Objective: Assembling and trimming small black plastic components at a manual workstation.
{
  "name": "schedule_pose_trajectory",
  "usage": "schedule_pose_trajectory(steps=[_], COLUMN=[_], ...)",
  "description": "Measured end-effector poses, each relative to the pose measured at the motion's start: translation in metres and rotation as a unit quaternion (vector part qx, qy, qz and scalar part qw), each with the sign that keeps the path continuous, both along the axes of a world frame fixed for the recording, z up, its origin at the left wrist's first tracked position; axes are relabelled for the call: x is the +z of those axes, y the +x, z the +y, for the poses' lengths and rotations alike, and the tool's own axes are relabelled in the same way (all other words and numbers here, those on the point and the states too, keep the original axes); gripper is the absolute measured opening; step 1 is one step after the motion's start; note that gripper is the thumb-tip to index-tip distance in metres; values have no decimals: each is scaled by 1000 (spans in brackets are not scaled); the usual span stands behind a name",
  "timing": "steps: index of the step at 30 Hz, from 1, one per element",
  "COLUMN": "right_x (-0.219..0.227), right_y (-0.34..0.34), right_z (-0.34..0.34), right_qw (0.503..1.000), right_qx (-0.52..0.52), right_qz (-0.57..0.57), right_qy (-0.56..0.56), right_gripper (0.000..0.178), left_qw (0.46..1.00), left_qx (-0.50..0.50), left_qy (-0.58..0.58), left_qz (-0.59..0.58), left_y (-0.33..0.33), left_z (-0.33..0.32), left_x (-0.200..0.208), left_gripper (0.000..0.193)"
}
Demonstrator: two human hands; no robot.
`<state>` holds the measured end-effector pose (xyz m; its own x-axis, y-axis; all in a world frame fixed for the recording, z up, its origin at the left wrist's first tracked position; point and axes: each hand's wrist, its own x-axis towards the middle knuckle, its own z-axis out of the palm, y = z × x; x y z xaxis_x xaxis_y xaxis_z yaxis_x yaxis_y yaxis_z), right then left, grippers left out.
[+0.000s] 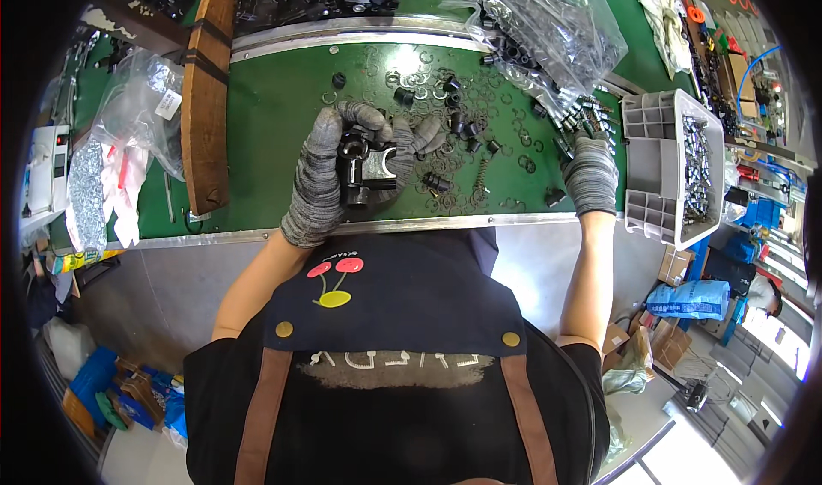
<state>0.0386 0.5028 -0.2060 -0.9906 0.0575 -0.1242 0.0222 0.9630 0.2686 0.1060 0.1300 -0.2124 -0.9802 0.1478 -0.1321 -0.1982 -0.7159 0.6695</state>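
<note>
My left hand point(314, 172), in a grey knit glove, is closed around a black metal housing point(353, 170) with a round bore at its top and a pale, fork-shaped opening on its right side. Part of the glove shows behind the housing. My right hand point(591, 177), gloved the same way, reaches over the near edge of a heap of silver metal pins point(591, 115) on the right of the green bench. Its fingertips are down among the pins, so their grip is hidden.
Loose rings, black bushings point(457, 124) and a spring point(482, 175) lie scattered across the green bench point(265, 142). A clear plastic bag point(556, 31) of black parts slumps behind the pins. A grey crate point(655, 164) holds metal parts at right; a wooden board point(205, 100) stands left.
</note>
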Motion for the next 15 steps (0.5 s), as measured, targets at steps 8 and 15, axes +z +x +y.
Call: schedule_pose_trajectory(steps=[8, 15], right_x=[37, 102], right_y=[6, 44], right_z=[-42, -203], right_qw=[992, 643], right_qx=[107, 59], right_qz=[62, 31], right_qy=[19, -763], right_gripper=[32, 22], left_qw=[999, 987], left_qx=[-14, 2], left_qy=[-27, -147], left_qz=[-11, 59], left_y=[1, -1], left_z=[-5, -7], left_x=[2, 2], left_gripper=[53, 56])
